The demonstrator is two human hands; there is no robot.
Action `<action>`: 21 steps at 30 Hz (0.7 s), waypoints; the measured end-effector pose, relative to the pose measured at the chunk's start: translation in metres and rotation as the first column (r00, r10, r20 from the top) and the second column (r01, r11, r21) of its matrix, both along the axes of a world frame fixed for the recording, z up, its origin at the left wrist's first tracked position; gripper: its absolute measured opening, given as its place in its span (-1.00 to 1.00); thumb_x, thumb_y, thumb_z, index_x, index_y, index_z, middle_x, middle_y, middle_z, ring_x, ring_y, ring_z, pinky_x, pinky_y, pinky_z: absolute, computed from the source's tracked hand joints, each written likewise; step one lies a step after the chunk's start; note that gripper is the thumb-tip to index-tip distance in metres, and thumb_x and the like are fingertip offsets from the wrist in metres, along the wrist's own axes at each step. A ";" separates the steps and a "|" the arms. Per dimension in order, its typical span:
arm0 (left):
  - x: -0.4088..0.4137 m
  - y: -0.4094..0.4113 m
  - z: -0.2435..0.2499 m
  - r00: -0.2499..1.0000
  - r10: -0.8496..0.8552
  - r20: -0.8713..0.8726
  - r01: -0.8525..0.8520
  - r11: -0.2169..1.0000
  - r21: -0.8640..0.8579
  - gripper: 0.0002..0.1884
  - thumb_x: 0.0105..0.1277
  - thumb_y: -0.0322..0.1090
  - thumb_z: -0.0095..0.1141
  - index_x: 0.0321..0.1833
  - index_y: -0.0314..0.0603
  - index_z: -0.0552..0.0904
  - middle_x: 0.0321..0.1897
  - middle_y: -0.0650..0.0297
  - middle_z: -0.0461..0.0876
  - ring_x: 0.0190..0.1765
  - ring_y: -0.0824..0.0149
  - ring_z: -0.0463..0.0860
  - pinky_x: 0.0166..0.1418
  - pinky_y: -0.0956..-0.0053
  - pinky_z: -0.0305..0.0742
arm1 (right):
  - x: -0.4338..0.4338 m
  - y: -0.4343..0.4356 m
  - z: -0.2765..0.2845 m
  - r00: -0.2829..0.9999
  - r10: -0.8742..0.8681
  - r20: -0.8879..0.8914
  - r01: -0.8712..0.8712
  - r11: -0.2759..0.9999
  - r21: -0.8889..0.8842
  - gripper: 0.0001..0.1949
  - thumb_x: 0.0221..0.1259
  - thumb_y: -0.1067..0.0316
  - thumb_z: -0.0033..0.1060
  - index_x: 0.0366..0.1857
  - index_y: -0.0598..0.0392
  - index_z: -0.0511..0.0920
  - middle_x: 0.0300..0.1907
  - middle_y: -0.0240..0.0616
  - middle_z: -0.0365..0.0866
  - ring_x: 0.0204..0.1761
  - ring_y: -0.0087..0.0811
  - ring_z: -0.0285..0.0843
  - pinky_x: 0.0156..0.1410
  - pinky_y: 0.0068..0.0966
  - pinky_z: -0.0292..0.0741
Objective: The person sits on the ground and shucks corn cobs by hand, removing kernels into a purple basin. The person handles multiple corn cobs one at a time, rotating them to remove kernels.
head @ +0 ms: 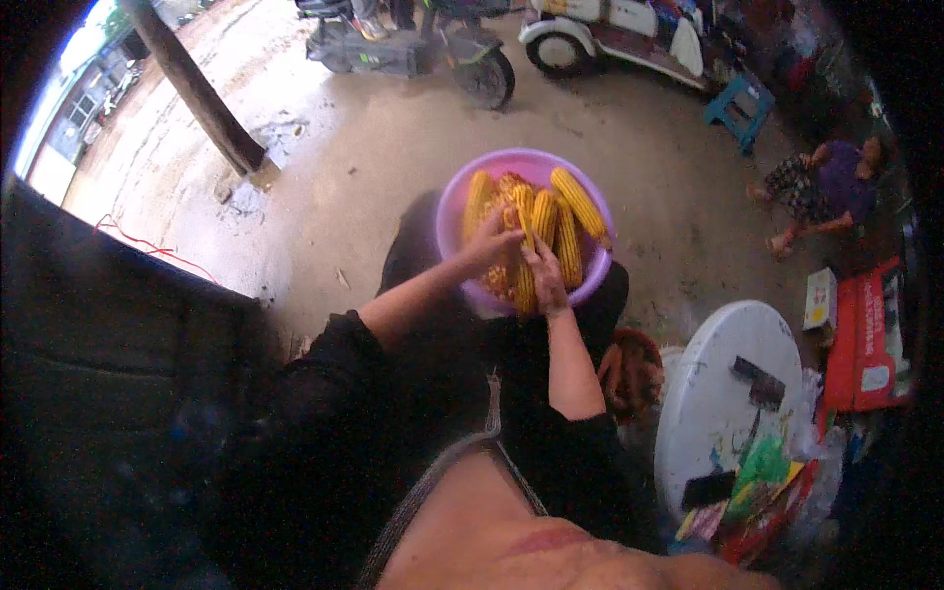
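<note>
A pink-purple plastic basin (450, 254) rests on my lap, holding several yellow ears of corn. One ear (577, 198) leans against the right side of the rim, and another ear (479, 198) stands on the left. Loose kernels (495, 279) lie lower in the basin. Over the middle, my left hand (493, 242) and my right hand (546, 279) meet on a slim yellow corn ear (525, 221). The left fingers close around it from the left; the right fingers grip its lower part. My fingers partly hide this ear and the corn beneath.
To my right are a round white table (708, 383) bearing dark objects and plastic packets, a reddish-brown container (630, 369) and a red box (859, 339). A person (844, 184) sits beyond. Ahead stand a teal stool (740, 110), a scooter (479, 70), a white vehicle (560, 51) and a wooden post (195, 88).
</note>
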State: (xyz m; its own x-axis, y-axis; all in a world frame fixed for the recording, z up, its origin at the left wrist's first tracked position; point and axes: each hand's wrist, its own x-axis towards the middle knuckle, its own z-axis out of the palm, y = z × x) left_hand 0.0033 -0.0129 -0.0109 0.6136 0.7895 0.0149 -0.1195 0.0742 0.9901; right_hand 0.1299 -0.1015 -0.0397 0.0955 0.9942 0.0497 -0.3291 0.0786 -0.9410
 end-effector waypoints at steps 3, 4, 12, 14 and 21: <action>-0.003 0.006 -0.010 0.999 -0.045 0.017 0.045 0.999 -0.020 -0.40 0.22 -0.42 0.02 0.33 -0.25 0.17 0.09 0.16 0.41 0.06 0.31 0.47 0.08 0.41 0.46 | 0.006 0.008 -0.033 0.977 -0.088 0.192 0.060 0.987 0.147 -0.53 0.35 0.25 -0.08 0.28 0.21 0.26 0.17 -0.32 0.38 0.18 -0.48 0.33 0.28 -0.55 0.26; 0.001 0.004 -0.006 0.999 0.013 -0.048 -0.005 0.988 0.152 -0.39 0.16 -0.44 -0.04 0.33 -0.25 0.17 0.10 0.14 0.39 0.07 0.29 0.45 0.10 0.41 0.43 | 0.001 0.008 -0.019 0.989 -0.093 0.116 0.076 0.987 0.143 -0.54 0.35 0.26 -0.09 0.28 0.21 0.26 0.16 -0.32 0.40 0.17 -0.49 0.33 0.28 -0.55 0.26; -0.003 0.010 -0.003 0.991 -0.120 0.058 0.113 0.987 0.112 -0.45 0.12 -0.44 -0.02 0.24 -0.25 0.27 -0.02 0.17 0.42 0.00 0.34 0.47 -0.01 0.46 0.46 | 0.002 0.005 -0.021 0.945 -0.128 0.300 0.064 0.975 0.215 -0.48 0.34 0.20 -0.05 0.29 0.27 0.22 0.13 -0.28 0.42 0.11 -0.48 0.38 0.24 -0.57 0.31; -0.006 0.024 -0.015 0.967 -0.248 0.058 0.249 0.969 -0.005 -0.46 0.12 -0.44 -0.03 0.24 -0.25 0.27 -0.01 0.16 0.42 0.01 0.34 0.47 0.01 0.45 0.46 | -0.005 -0.001 -0.006 0.995 -0.053 0.082 0.039 0.984 0.172 -0.46 0.33 0.18 -0.04 0.29 0.29 0.22 0.13 -0.28 0.42 0.11 -0.48 0.37 0.24 -0.57 0.31; -0.015 0.011 0.015 0.970 -0.230 -0.078 0.237 0.966 0.101 -0.18 0.17 -0.23 0.24 0.42 -0.25 0.07 0.30 0.06 0.23 0.31 0.23 0.30 0.27 0.42 0.31 | 0.006 0.002 -0.024 0.963 -0.134 0.235 0.104 0.985 0.135 -0.45 0.33 0.16 -0.03 0.29 0.29 0.22 0.15 -0.28 0.38 0.15 -0.47 0.32 0.30 -0.55 0.23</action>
State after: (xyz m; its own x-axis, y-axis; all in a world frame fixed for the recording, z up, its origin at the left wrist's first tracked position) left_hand -0.0117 -0.0019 0.0036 0.7830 0.6202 0.0466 -0.0467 -0.0161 0.9988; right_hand 0.1363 -0.0990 -0.0640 0.1831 0.9617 0.2040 -0.0739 0.2204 -0.9726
